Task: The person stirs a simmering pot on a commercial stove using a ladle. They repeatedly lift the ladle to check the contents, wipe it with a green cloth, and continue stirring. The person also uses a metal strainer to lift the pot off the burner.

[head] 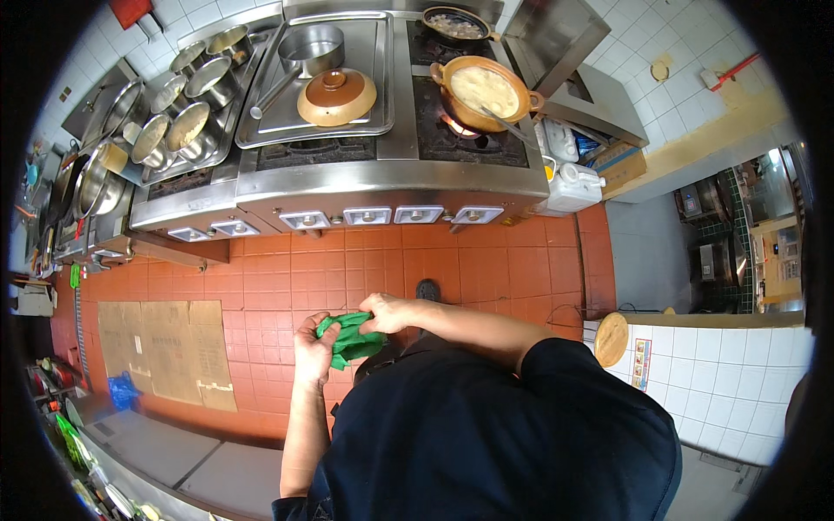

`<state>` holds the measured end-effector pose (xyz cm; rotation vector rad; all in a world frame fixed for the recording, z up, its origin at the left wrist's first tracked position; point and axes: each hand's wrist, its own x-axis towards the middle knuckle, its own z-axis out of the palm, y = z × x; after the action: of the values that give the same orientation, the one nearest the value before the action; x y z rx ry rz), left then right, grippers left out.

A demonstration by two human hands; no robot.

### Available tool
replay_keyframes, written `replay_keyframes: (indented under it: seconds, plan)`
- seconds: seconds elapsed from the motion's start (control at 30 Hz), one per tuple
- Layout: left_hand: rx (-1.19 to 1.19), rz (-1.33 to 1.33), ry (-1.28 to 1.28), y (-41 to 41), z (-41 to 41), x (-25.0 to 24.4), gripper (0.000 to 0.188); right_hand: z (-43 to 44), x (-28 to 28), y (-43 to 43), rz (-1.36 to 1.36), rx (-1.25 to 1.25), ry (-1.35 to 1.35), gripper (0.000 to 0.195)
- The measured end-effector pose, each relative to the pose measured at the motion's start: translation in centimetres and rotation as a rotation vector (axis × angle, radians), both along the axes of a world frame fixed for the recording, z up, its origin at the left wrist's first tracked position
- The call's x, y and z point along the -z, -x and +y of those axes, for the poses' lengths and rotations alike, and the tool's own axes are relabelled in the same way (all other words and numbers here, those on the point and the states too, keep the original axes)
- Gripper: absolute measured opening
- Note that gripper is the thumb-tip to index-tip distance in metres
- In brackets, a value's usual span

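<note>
A crumpled green cloth [352,335] is held between my two hands in front of my waist, above the tiled floor. My left hand [314,348] grips its left side, thumb on top. At its upper right edge, my right hand [386,314] pinches the fabric. Ahead on the gas range, an earthenware pot [485,94] of pale bubbling liquid sits over a lit flame, a metal ladle [505,124] leaning out of it. A brown-topped clay lid [336,98] and a steel saucepan [311,52] rest on a metal tray [381,120] left of that pot.
Several steel pots [212,81] crowd a tray at the range's left. Behind the clay pot stands a dark pan [456,25] with food. White plastic jugs [573,189] sit right of the range. Flattened cardboard [166,352] and a blue plastic bag [122,389] lie on the floor.
</note>
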<state>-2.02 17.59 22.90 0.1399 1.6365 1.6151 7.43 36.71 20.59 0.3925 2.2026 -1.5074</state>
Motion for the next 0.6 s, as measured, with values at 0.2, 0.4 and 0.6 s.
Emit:
replay_keyframes:
  seconds: [0.2,0.4,0.6]
  plan:
    - [-0.051,-0.116,-0.025,-0.3,-1.3,1.6,0.014,1.7,-2.3,-1.4,0.096,0.071,-0.135,0.029]
    - [-0.13,-0.393,-0.164,-0.3,-1.6,1.9,0.019,2.2,-2.5,-1.5,0.283,0.303,0.034,0.019]
    - [-0.154,-0.588,-0.213,-0.2,-2.6,1.9,0.035,1.6,-5.4,-0.5,0.352,0.38,0.316,0.014]
